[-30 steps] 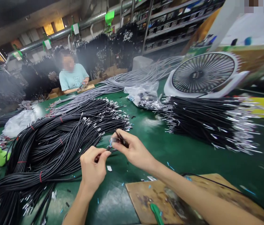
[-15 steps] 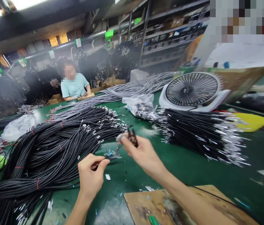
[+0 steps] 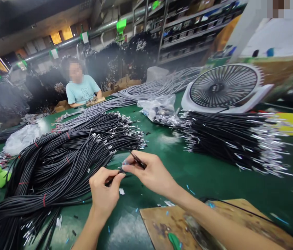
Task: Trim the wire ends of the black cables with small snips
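Between the thumb and fingers of my left hand (image 3: 104,191) is the end of a black cable (image 3: 121,171). My right hand (image 3: 153,173) meets it there, its thumb and forefinger pinched on the small coloured wires at the cable's tip. Across the same hand lies a slim dark hand tool (image 3: 139,160), its kind partly hidden by the fingers. A big heap of black cables (image 3: 65,163), tied with red bands and with pale stripped ends, is beside and behind my left hand.
A second stack of black cables (image 3: 221,139) lies right, before a white fan (image 3: 221,86). Farther back are a plastic bag (image 3: 159,107) and grey cables (image 3: 133,93). A stained board (image 3: 159,225) is under my right forearm. Across the table sits a person (image 3: 82,88).
My right hand has come down and left to the cable end, and its fingers now cover the splayed coloured wires. My left hand keeps its hold. The view has shifted slightly.
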`<control>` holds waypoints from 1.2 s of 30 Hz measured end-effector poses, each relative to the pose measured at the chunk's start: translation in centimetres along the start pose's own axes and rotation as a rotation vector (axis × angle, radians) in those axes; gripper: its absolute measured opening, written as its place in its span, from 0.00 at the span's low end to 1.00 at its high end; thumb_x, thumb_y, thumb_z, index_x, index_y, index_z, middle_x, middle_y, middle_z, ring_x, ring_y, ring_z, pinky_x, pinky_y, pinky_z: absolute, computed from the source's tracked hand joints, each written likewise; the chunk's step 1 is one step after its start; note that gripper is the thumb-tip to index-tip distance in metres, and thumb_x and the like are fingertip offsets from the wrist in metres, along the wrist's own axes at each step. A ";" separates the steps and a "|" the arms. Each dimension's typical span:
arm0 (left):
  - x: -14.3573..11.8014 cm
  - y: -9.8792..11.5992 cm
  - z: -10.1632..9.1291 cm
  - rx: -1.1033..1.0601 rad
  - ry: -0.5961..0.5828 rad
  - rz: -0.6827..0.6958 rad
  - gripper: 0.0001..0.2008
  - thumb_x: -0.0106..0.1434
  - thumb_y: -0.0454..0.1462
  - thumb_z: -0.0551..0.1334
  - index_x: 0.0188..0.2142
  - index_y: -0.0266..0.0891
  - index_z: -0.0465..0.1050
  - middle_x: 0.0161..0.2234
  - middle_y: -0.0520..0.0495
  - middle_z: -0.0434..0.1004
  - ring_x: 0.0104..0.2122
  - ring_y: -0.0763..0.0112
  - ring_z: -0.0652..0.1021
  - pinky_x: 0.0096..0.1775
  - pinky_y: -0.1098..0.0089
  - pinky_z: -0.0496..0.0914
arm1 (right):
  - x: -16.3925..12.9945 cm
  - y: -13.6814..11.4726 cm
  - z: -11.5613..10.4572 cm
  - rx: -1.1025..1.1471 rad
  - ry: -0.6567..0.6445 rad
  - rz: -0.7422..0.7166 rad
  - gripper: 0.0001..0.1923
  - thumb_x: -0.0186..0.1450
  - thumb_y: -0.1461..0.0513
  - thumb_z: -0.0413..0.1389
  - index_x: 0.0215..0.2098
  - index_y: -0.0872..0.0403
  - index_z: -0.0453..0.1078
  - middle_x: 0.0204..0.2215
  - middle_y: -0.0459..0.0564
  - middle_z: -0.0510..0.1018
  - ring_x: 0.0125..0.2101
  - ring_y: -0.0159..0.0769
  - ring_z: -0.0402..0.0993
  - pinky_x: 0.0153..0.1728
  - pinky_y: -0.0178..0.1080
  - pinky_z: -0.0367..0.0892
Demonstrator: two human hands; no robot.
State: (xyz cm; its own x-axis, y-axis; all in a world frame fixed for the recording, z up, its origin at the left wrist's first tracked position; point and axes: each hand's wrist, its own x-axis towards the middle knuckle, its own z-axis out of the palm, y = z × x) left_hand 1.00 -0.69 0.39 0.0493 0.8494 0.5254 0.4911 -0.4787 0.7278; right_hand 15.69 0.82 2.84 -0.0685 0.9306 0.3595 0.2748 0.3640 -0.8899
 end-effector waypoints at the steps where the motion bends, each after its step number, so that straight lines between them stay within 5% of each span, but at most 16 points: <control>1: 0.1 0.0 0.0 0.016 -0.006 -0.004 0.08 0.56 0.35 0.61 0.22 0.38 0.74 0.19 0.50 0.73 0.19 0.74 0.71 0.22 0.74 0.64 | -0.1 0.0 0.1 -0.028 0.043 -0.050 0.10 0.54 0.62 0.53 0.17 0.54 0.60 0.18 0.44 0.63 0.21 0.30 0.56 0.23 0.35 0.53; 3: 0.3 0.2 -0.2 0.021 -0.040 -0.026 0.09 0.56 0.34 0.60 0.21 0.38 0.74 0.19 0.50 0.72 0.19 0.74 0.71 0.22 0.75 0.63 | -0.2 -0.1 0.2 0.006 0.047 -0.073 0.11 0.54 0.61 0.54 0.16 0.53 0.58 0.17 0.43 0.61 0.21 0.30 0.56 0.23 0.35 0.52; 7: 0.9 0.6 -0.7 -0.050 -0.138 -0.067 0.09 0.54 0.32 0.61 0.19 0.38 0.73 0.17 0.51 0.71 0.18 0.75 0.69 0.19 0.76 0.60 | -0.1 -0.2 0.5 0.328 -0.152 0.140 0.17 0.53 0.51 0.55 0.18 0.52 0.55 0.14 0.38 0.54 0.16 0.27 0.50 0.16 0.33 0.49; 9: 1.0 0.8 -0.8 -0.074 -0.146 -0.099 0.09 0.52 0.33 0.62 0.17 0.37 0.72 0.17 0.52 0.69 0.17 0.75 0.68 0.18 0.76 0.58 | 0.0 -0.2 0.4 0.288 -0.120 0.095 0.17 0.52 0.51 0.55 0.17 0.52 0.56 0.13 0.39 0.55 0.16 0.27 0.50 0.17 0.33 0.50; 12: 1.0 1.3 -0.8 -0.106 -0.119 -0.216 0.11 0.50 0.32 0.63 0.14 0.36 0.68 0.16 0.53 0.67 0.17 0.77 0.65 0.18 0.77 0.57 | 0.4 0.1 -0.5 0.049 0.163 -0.089 0.12 0.53 0.58 0.56 0.16 0.53 0.61 0.16 0.43 0.62 0.18 0.29 0.56 0.20 0.34 0.53; 15: 1.0 1.7 -0.7 -0.167 -0.105 -0.364 0.14 0.49 0.31 0.63 0.11 0.36 0.64 0.14 0.55 0.63 0.15 0.79 0.62 0.18 0.77 0.57 | 0.8 0.7 -1.8 0.051 0.583 -0.020 0.12 0.55 0.54 0.55 0.20 0.53 0.63 0.15 0.42 0.63 0.16 0.29 0.56 0.18 0.33 0.53; 16: 1.1 1.8 -0.7 -0.192 -0.101 -0.394 0.13 0.48 0.31 0.63 0.11 0.36 0.64 0.14 0.55 0.63 0.15 0.79 0.62 0.18 0.77 0.57 | 0.9 0.9 -2.0 0.054 0.619 -0.007 0.14 0.57 0.53 0.52 0.21 0.53 0.64 0.14 0.42 0.63 0.16 0.29 0.56 0.17 0.33 0.52; 19: 1.3 2.0 -0.8 -0.228 -0.095 -0.416 0.12 0.48 0.31 0.63 0.13 0.36 0.65 0.15 0.55 0.63 0.15 0.79 0.62 0.18 0.77 0.57 | 0.7 0.8 -1.8 0.005 0.338 0.012 0.16 0.58 0.54 0.52 0.17 0.54 0.65 0.12 0.44 0.64 0.14 0.29 0.58 0.16 0.33 0.54; 22: 1.3 2.1 -0.8 -0.171 -0.096 -0.424 0.16 0.50 0.32 0.63 0.10 0.36 0.62 0.12 0.57 0.57 0.14 0.80 0.59 0.17 0.77 0.54 | 0.3 0.2 -1.0 -0.055 0.136 -0.061 0.12 0.58 0.58 0.51 0.24 0.56 0.70 0.19 0.47 0.71 0.20 0.31 0.64 0.21 0.33 0.59; 29: 0.8 1.5 -0.6 -0.160 -0.072 -0.382 0.14 0.50 0.33 0.64 0.13 0.35 0.65 0.14 0.56 0.59 0.15 0.81 0.61 0.16 0.78 0.54 | -0.2 -0.5 -0.8 -0.136 -0.005 -0.087 0.13 0.58 0.59 0.52 0.19 0.57 0.69 0.15 0.43 0.63 0.17 0.27 0.55 0.18 0.32 0.53; 36: 0.7 0.8 -0.2 -0.240 -0.082 -0.310 0.05 0.50 0.34 0.65 0.20 0.36 0.75 0.17 0.51 0.71 0.16 0.75 0.69 0.18 0.76 0.62 | -0.3 -0.3 -0.4 -0.187 0.024 -0.186 0.13 0.58 0.64 0.49 0.19 0.59 0.70 0.15 0.44 0.64 0.17 0.27 0.56 0.18 0.32 0.52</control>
State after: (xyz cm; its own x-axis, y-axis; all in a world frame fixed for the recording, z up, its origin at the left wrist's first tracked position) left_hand 1.27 -0.51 1.46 0.0052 0.9720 0.2349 0.2766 -0.2272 0.9338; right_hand 15.96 0.37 3.12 -0.1121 0.8463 0.5208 0.4321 0.5135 -0.7414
